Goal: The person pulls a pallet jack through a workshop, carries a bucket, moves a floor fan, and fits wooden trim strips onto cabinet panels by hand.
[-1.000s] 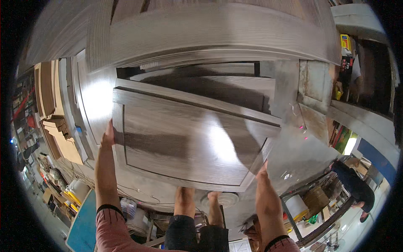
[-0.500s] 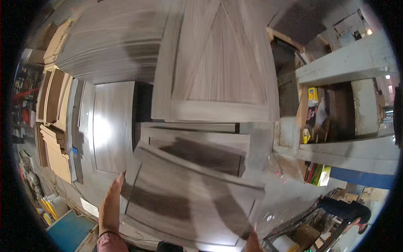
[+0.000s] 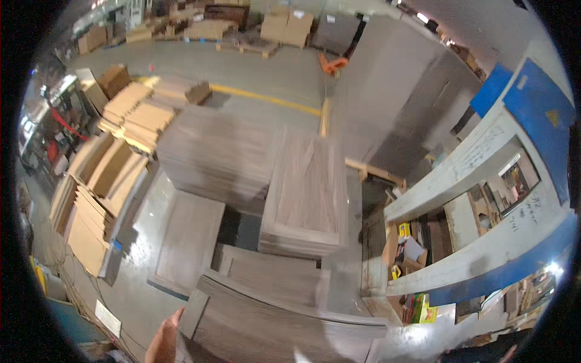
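A grey-brown wood-grain door panel (image 3: 284, 330) with a raised frame is tilted up at the bottom of the view. Its left edge is held by my left hand (image 3: 162, 342), with the thumb along the rim and the other fingers hidden. My right hand is out of view, as is the panel's lower part. Just beyond lies a similar framed panel (image 3: 272, 275), partly covered by the held one. Farther off, a stack of panels (image 3: 305, 193) has a V-shaped pattern on its top piece. Another panel (image 3: 187, 242) lies low to the left.
A larger panel stack (image 3: 215, 154) stands behind, with cardboard sheets (image 3: 91, 227) at its left. On the right is a pale machine frame (image 3: 457, 172) with blue parts, small boxes inside it. A tall grey-brown stack (image 3: 393, 91) rises at the back. Cables lie at lower left.
My view has tilted up, showing more of the far floor. The held panel and my left hand sit lower in the picture. My right hand has dropped out of view.
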`<control>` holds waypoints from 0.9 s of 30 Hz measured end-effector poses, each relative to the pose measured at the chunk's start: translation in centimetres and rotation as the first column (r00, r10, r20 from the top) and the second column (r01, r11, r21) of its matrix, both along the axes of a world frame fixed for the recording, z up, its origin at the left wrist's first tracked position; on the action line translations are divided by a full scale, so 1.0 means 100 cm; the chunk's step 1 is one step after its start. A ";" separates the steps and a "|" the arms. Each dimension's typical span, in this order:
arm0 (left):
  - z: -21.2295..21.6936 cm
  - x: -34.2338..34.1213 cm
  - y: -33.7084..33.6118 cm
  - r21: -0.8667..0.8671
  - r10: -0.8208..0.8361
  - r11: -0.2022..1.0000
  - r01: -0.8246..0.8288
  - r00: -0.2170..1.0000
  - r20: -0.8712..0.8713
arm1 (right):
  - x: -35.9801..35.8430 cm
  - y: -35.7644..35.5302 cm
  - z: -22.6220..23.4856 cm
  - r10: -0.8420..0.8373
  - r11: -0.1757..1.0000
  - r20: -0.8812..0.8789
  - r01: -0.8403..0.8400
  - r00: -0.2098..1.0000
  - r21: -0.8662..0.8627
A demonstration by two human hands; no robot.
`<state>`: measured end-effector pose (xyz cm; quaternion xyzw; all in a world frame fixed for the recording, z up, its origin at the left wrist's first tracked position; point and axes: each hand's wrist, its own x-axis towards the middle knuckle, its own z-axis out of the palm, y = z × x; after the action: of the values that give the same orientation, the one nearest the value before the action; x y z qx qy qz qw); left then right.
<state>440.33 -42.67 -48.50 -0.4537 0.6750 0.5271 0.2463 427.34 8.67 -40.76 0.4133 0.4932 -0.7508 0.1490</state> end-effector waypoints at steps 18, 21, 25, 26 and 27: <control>0.228 0.188 -0.007 -0.401 -0.003 0.909 -0.116 0.959 -0.285 | 0.103 -0.063 0.193 0.629 0.750 -0.316 -0.662 0.710 0.003; 0.242 0.262 -0.017 -0.391 0.131 0.887 -0.245 0.946 -0.296 | 0.120 -0.100 0.205 0.748 0.633 -0.297 -0.772 0.594 0.052; 0.235 0.384 -0.027 -0.353 0.383 0.810 -0.468 0.879 -0.285 | 0.144 -0.178 0.208 0.880 0.437 -0.249 -0.895 0.405 0.089; 0.230 0.413 -0.028 -0.345 0.441 0.783 -0.517 0.854 -0.276 | 0.151 -0.201 0.207 0.903 0.389 -0.238 -0.916 0.358 0.095; 0.229 0.440 -0.029 -0.342 0.492 0.754 -0.561 0.827 -0.272 | 0.158 -0.221 0.207 0.919 0.344 -0.237 -0.934 0.314 0.096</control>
<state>484.32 -45.55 -25.57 -0.6213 0.6320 0.4580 -0.0693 443.16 -13.46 -20.10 -0.0460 0.6327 -0.5895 0.5001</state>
